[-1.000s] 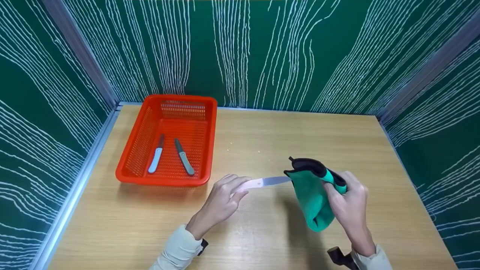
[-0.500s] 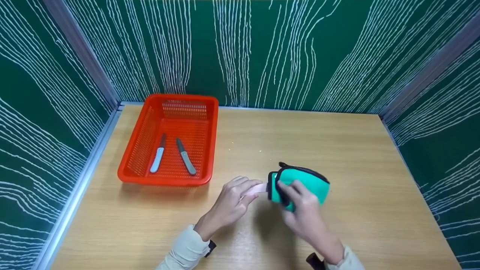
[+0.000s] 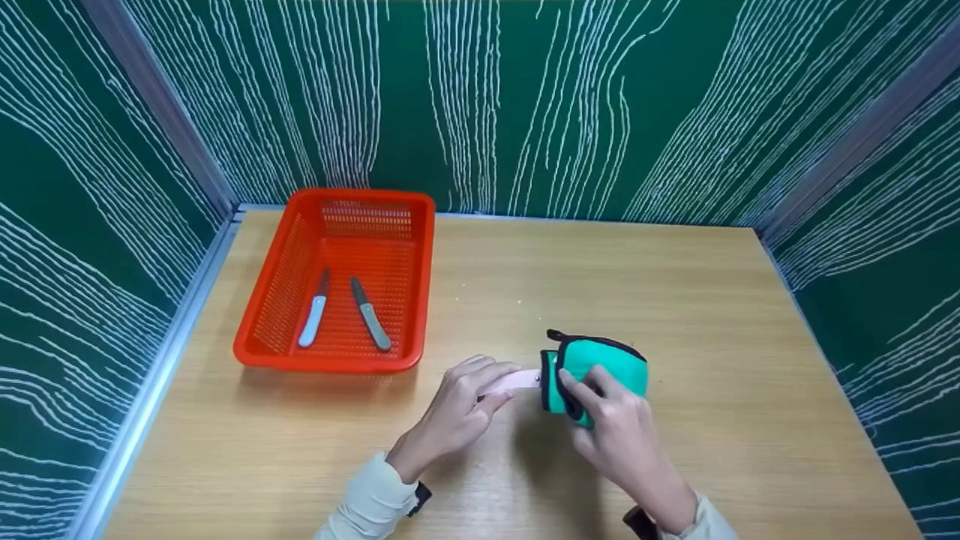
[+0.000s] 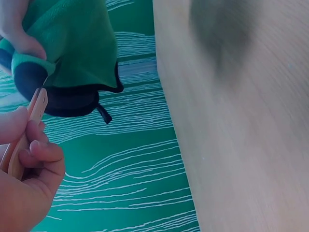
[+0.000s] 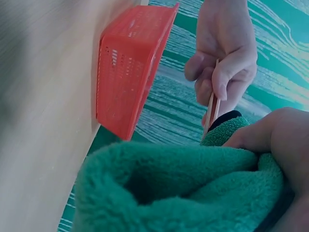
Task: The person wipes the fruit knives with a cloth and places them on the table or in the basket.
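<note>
My left hand (image 3: 457, 409) grips the pale pink handle (image 3: 517, 381) of a folding knife, held above the table. A green cloth with black edging (image 3: 611, 364) is folded around the knife's blade, which it hides in the head view. My right hand (image 3: 619, 427) pinches the cloth over the blade, close to the handle's end. In the left wrist view the knife handle (image 4: 38, 108) points up into the cloth's fold (image 4: 72, 58). The right wrist view shows the fuzzy cloth (image 5: 164, 179) bunched below the fingers, with the left hand (image 5: 227, 53) beyond.
A red plastic basket (image 3: 334, 360) stands at the left on the wooden table (image 3: 600, 277). Inside it lie two knives, one with a light blue handle (image 3: 312, 321) and one with a grey-green handle (image 3: 373, 327). Green walls with white lines (image 3: 405, 97) enclose the table.
My right hand has moved left with the cloth and folded it over the blade, which showed bare a second ago. The left hand has shifted slightly right with the knife.
</note>
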{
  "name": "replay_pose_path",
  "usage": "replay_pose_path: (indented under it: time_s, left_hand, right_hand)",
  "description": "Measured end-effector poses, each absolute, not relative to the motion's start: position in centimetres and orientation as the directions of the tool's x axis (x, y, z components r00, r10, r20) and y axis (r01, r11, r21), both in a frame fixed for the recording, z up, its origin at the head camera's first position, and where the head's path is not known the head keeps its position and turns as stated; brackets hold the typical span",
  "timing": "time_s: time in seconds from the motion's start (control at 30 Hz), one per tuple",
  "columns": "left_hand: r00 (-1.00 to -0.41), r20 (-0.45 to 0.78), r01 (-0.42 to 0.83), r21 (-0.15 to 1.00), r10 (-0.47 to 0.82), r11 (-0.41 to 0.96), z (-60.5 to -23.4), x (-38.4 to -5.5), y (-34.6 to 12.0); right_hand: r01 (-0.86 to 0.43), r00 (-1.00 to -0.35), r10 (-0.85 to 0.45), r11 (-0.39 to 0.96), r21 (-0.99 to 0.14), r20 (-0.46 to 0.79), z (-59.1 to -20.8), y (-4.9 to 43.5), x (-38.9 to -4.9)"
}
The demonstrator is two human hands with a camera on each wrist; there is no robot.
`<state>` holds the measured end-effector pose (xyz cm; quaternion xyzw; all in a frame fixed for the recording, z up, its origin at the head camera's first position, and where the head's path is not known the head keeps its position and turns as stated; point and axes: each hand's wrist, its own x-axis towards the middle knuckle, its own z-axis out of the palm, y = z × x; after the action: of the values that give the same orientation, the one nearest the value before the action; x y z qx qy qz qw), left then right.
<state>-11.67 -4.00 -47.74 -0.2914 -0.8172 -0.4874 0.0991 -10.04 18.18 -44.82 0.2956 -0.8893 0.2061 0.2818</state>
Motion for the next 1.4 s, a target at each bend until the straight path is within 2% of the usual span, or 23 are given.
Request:
replay_pose_path:
  time_s: [0.37,0.43,0.57,0.67,0.83,0.97,1.07,1.17,1.3,1.4]
  left_hand:
    - [-0.828,0.435,0.547,0.765,0.355,0.339,-47.3,-11.6,-4.7]
    - [-0.846,0.412,0.517,0.792,0.340,0.324,-47.3,-11.6,-5.0]
    - [-0.886,0.362,0.444,0.845,0.291,0.299,-47.3,-11.6,-5.6]
    - [-0.888,0.363,0.444,0.839,0.283,0.316,-47.3,-11.6,-5.8]
    - [-0.878,0.375,0.465,0.819,0.299,0.338,-47.6,-11.6,-5.7]
    - [-0.866,0.396,0.489,0.796,0.304,0.357,-47.7,-11.7,-5.4]
    - [-0.860,0.399,0.501,0.779,0.317,0.378,-47.7,-11.7,-5.0]
    - [-0.858,0.389,0.502,0.773,0.334,0.388,-47.7,-11.8,-4.6]
    - [-0.851,0.390,0.511,0.767,0.351,0.387,-47.6,-11.9,-4.2]
    - [-0.846,0.384,0.512,0.777,0.369,0.366,-47.5,-11.8,-4.0]
  right_hand:
    - [-0.567,-0.730,-0.266,0.750,-0.340,0.630,-44.9,21.2,-10.5]
    - [-0.541,-0.746,-0.233,0.758,-0.365,0.624,-45.0,22.0,-11.0]
    - [-0.435,-0.820,-0.106,0.754,-0.492,0.563,-45.3,23.8,-11.5]
    - [-0.360,-0.852,-0.004,0.729,-0.582,0.523,-45.5,24.9,-11.7]
    - [-0.327,-0.842,0.115,0.668,-0.669,0.526,-44.9,25.1,-11.8]
    - [-0.350,-0.826,0.170,0.591,-0.726,0.537,-43.3,24.2,-11.5]
    - [-0.423,-0.795,0.168,0.534,-0.732,0.582,-41.6,22.7,-10.8]
    - [-0.538,-0.737,0.121,0.490,-0.686,0.665,-40.8,21.1,-10.5]
    - [-0.648,-0.682,-0.026,0.483,-0.588,0.731,-41.7,19.4,-10.8]
    - [-0.655,-0.703,-0.183,0.544,-0.525,0.688,-42.8,18.2,-10.7]
